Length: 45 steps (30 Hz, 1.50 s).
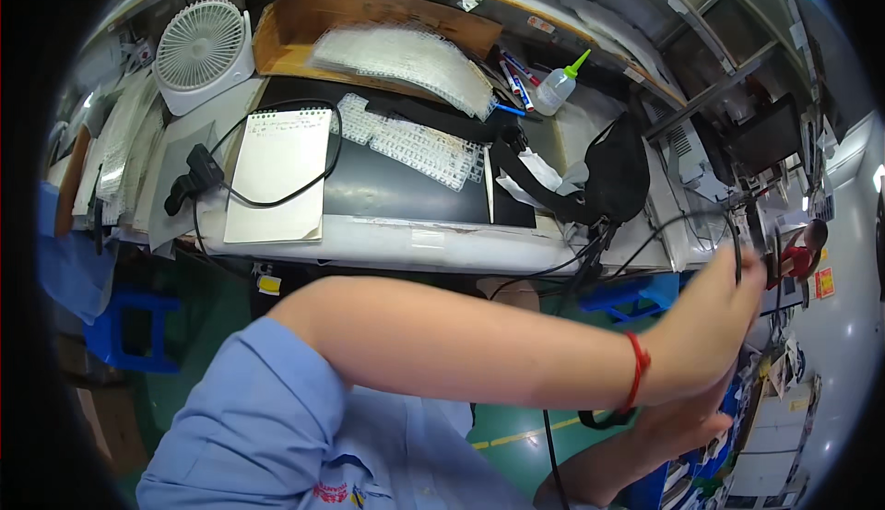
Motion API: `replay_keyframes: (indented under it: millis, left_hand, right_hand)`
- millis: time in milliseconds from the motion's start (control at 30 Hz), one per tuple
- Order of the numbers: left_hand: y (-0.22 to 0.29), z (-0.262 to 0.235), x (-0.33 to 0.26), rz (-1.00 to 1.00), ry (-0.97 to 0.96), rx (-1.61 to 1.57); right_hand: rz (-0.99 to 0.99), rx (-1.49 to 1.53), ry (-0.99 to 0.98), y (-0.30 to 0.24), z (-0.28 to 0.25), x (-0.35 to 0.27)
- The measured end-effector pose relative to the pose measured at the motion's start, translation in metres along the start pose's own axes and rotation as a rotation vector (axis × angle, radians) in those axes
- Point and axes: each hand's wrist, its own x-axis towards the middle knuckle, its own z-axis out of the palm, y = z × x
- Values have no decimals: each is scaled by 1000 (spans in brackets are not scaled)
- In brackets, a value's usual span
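My left arm reaches across to the right, with a red cord bracelet (636, 370) at its wrist. My left hand (702, 326) is closed at the far right around a black cable (737, 256) that loops over its fingers; the fingertips are slightly blurred. Just below and partly behind it is my right hand (687, 422), a thumb showing but the other fingers hidden. A dark band (604, 420) lies near the right wrist. On the bench nearby sits a black pouch (616, 173) with a strap.
The bench holds a spiral notepad (277, 178), a black plug with cable (195, 178), clear perforated plastic sheets (429, 150), a white fan (203, 53), a wooden box (286, 35), a green-tipped bottle (558, 90) and markers (516, 86). Blue stools (134, 330) stand below. Another person (800, 256) is far right.
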Motion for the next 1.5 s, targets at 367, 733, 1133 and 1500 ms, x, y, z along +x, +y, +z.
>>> replay_keyframes:
  millis: [367, 733, 1133, 1500]
  left_hand:
    - [-105, -64, -72, 39, -119, 1156]
    - [-40, -206, -163, -575, -380, 590]
    - [-56, -278, -231, -843, -448, 1292]
    - [-38, -246, -215, -444, -203, 809]
  right_hand:
    - [568, 76, 347, 39, -54, -76]
    - [1040, -794, -242, 184, -248, -262]
    - [1493, 306, -256, 177, -27, -234]
    - [1323, 897, 418, 84, 88, -155]
